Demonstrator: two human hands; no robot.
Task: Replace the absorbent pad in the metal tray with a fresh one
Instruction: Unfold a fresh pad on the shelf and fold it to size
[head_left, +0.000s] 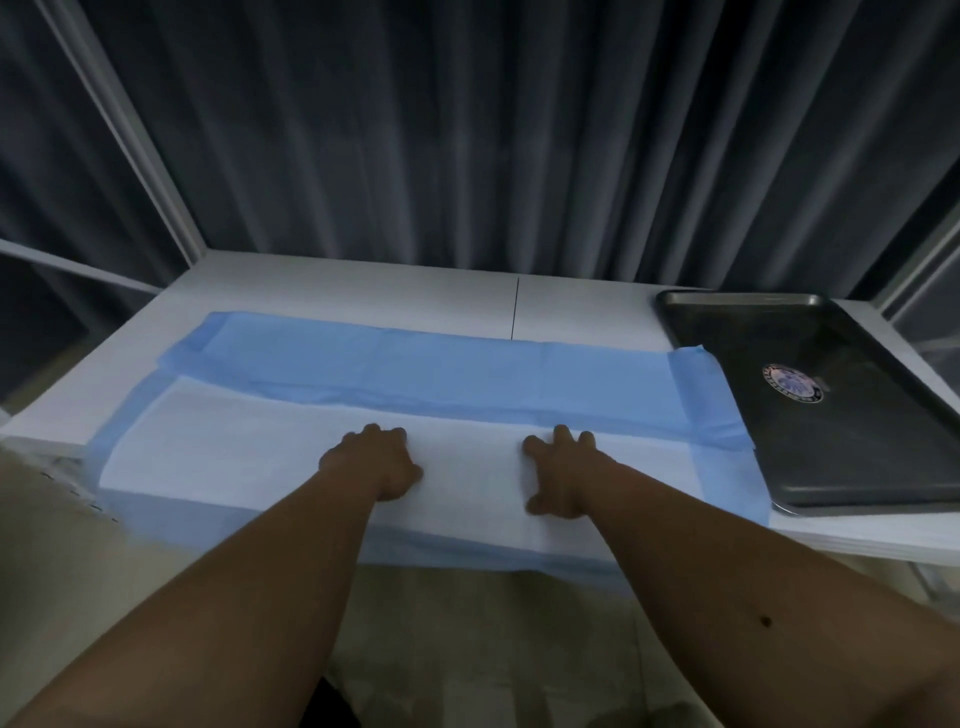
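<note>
Pressing flat, both the left hand (376, 465) and right hand (558, 470) rest unclenched on the absorbent pad (249, 457) — light, limp; best pinched at corners outboard of each hand.

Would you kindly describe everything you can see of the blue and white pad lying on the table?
The pad is a large, thin sheet, white in the middle with a blue border. Its far long edge is folded toward the person, showing a blue backing as a wide band. It lies spread across the white table, its near edge hanging over the table's front. Its right end overlaps the left rim of the metal tray. The left hand and right hand rest on its white middle, apart.
</note>
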